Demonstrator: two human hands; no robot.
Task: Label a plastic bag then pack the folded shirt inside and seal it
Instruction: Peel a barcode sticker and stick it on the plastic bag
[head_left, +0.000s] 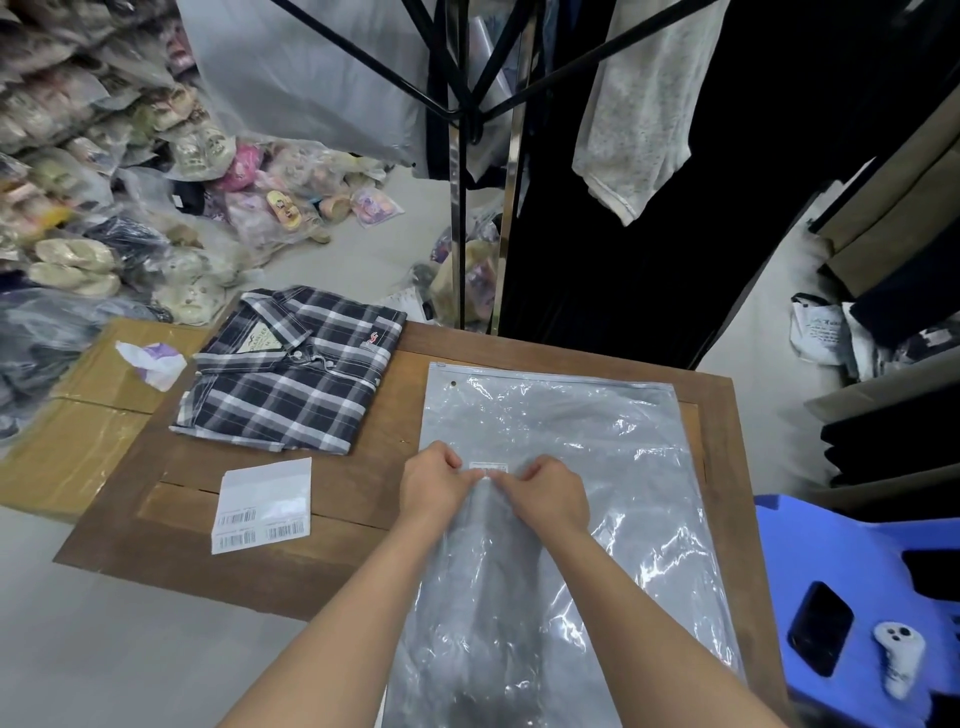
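Observation:
A clear zip plastic bag (561, 431) lies flat on the low wooden table (363, 493), its zip edge at the far side. A small white barcode label (488, 467) sits on the bag near its middle. My left hand (434, 480) and my right hand (545, 491) meet over the label, fingertips pinched on its near edge and pressing it against the bag. A folded dark plaid shirt (291, 371) rests on the table's far left corner, collar away from me. The label sheet (262, 506) with three barcode stickers lies left of my hands.
A blue plastic stool (852, 597) at the right holds a black phone (820, 629) and a small white device (897, 657). A taped cardboard box (98, 410) stands left of the table. Bagged slippers pile up at the back left; a black rack with hanging clothes stands behind.

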